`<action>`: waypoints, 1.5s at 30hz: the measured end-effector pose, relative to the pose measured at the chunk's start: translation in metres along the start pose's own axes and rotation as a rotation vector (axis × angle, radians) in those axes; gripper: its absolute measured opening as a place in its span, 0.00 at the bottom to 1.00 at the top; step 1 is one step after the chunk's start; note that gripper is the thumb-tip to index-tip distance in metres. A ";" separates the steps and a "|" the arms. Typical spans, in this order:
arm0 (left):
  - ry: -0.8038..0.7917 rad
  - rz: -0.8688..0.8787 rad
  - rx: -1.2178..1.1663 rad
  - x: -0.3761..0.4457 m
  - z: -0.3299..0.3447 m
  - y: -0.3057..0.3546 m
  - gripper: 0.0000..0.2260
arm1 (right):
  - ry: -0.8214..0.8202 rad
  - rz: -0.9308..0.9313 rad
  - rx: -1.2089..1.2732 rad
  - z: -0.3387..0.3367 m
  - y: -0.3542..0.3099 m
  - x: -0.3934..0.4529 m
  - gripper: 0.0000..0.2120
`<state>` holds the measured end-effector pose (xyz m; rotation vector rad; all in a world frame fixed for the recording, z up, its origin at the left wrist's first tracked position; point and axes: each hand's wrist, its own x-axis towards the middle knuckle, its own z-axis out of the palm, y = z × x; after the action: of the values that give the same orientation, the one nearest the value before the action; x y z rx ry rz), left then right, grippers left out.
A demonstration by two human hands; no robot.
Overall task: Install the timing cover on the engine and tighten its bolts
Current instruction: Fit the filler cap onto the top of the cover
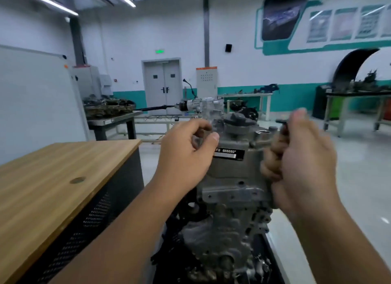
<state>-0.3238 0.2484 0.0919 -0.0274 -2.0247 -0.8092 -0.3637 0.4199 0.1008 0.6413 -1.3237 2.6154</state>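
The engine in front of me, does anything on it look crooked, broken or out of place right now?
Nothing stands out. The engine stands upright with no visible cracks or spills. The left hand pinches at its top edge and the right hand holds something small and dark, too blurred to identify.

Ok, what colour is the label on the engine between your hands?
Black label with white lettering and a white strip beneath, clearest in the head view.

- "FB 666660*" is printed in white on a black label point(229, 153) fixed to the upper face of the engine point(230, 199); the label's left end is hidden behind the left hand point(186, 148).
- A white strip beneath that print cannot be read.
- The green sign point(159, 51) above the double door point(163, 86) is too blurred to be read.
- The wall posters point(347, 23) are illegible.
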 end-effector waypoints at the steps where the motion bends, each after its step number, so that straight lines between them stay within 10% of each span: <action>1: -0.030 -0.009 0.037 0.015 0.015 0.001 0.12 | 0.036 -0.090 -0.066 -0.015 -0.009 0.019 0.22; 5: -0.238 0.067 0.309 0.067 0.058 -0.001 0.36 | -0.007 -0.378 -0.692 -0.056 -0.023 0.098 0.16; 18: -0.226 0.077 0.064 0.090 0.081 -0.036 0.29 | -0.588 -0.462 -1.379 -0.062 0.022 0.166 0.10; 21: -0.226 0.082 0.014 0.091 0.082 -0.038 0.19 | -0.583 -0.464 -1.306 -0.056 0.025 0.169 0.10; 31: -0.250 0.043 -0.060 0.093 0.081 -0.043 0.30 | -0.684 -0.491 -1.494 -0.044 0.021 0.181 0.14; 45: -0.279 0.048 -0.143 0.094 0.079 -0.043 0.30 | -0.834 -0.289 -1.087 -0.053 0.028 0.206 0.21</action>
<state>-0.4505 0.2314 0.1129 -0.2833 -2.2116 -0.9614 -0.5741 0.4315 0.1422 1.5302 -2.2667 1.0412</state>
